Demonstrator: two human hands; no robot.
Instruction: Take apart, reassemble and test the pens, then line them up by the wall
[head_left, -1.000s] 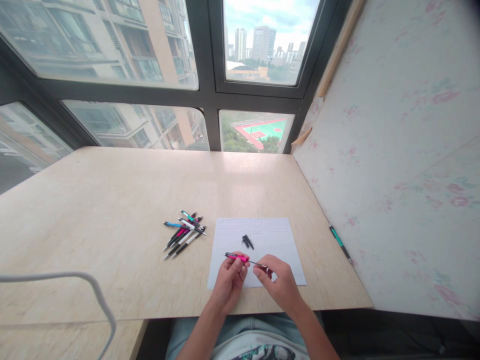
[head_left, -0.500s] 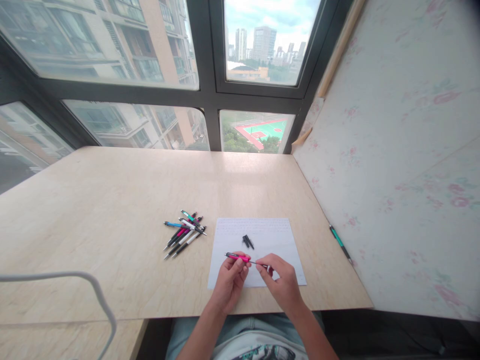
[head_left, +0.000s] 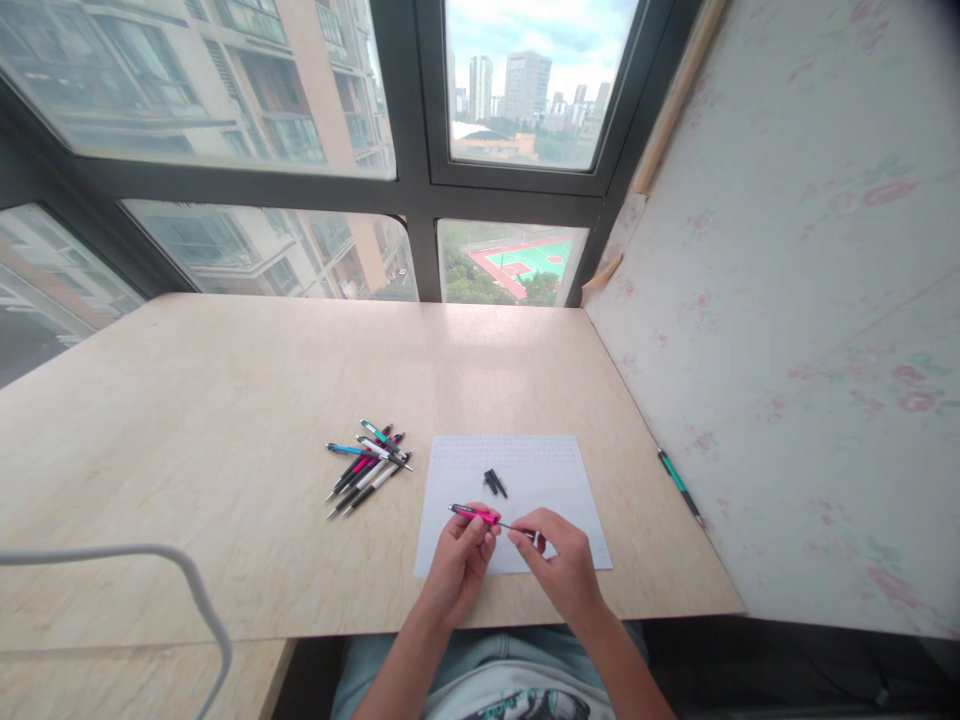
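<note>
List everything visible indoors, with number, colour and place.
Table: one, beige, centre
Paper: one, white, on table
Small pieces: few, black, on paper
Pen barrel: one, pink, over paper
Thin rod: one, dark, at barrel end
Piled pens: several, mixed colours, left of paper
Wall: one, white flowered, right
Single pen: one, green-black, beside wall
Wood strip: one, tan, along wall
Cable: one, grey, left foreground
Window frame: one, dark, behind table
Trousers: one pair, blue, bottom
Shirt: one, white, bottom
Left hand: one, holding barrel
Right hand: one, holding rod

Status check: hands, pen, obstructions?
Left hand holding pink pen barrel. Right hand pinching thin refill at barrel's end. Small black parts on paper beyond, not between, hands.
</note>
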